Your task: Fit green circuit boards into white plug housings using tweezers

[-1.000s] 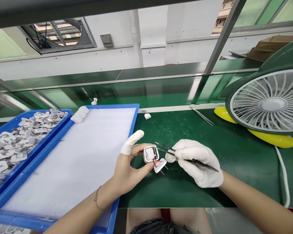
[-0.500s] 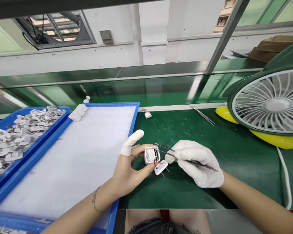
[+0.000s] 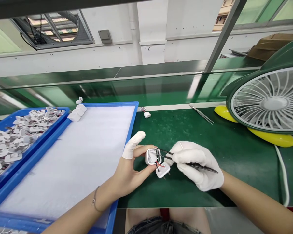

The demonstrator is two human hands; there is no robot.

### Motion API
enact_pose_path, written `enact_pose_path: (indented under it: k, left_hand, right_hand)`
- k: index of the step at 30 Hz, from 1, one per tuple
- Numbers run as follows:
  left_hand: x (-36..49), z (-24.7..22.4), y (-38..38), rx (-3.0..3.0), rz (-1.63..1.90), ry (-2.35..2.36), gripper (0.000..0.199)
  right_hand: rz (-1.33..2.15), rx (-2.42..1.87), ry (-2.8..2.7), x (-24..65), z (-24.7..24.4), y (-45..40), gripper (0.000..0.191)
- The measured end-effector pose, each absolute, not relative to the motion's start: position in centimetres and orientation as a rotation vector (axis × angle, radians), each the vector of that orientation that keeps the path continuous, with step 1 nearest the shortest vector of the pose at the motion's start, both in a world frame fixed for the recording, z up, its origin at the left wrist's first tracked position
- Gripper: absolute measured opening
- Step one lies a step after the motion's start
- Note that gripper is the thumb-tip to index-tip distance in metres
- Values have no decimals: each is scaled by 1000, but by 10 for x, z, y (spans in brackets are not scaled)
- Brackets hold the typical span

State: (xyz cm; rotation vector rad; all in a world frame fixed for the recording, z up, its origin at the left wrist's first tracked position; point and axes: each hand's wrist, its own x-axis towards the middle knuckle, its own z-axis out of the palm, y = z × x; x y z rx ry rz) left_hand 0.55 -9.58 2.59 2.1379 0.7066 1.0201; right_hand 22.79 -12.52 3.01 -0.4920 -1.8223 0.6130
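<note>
The left hand (image 3: 129, 177), with a white cot on one raised finger, pinches a small white housing (image 3: 148, 158) between fingers and thumb above the green desk (image 3: 180, 198), its open end facing the right hand and a pronged cover (image 3: 162, 171) hanging just beside it on red and black wires (image 3: 160, 164). The white-gloved right hand (image 3: 196, 164) is closed around black tweezers (image 3: 202, 167), whose tips reach the housing's opening. A blue tray (image 3: 70, 156) lies to the left, near silvery tweezers (image 3: 201, 114) and a fan (image 3: 274, 103) on the right.
</note>
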Motion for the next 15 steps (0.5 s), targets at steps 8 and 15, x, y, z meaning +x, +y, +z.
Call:
enact_pose_path:
  k: [8,15]
  left_hand:
    - [8,27,-93,2141,1059,753,66]
    - [6,28,-93,2118,1053,779,68]
  right_hand:
    - [538,-460,-1895,229,36,-126,35]
    - [562,-533,-1815,233,34,-127,32]
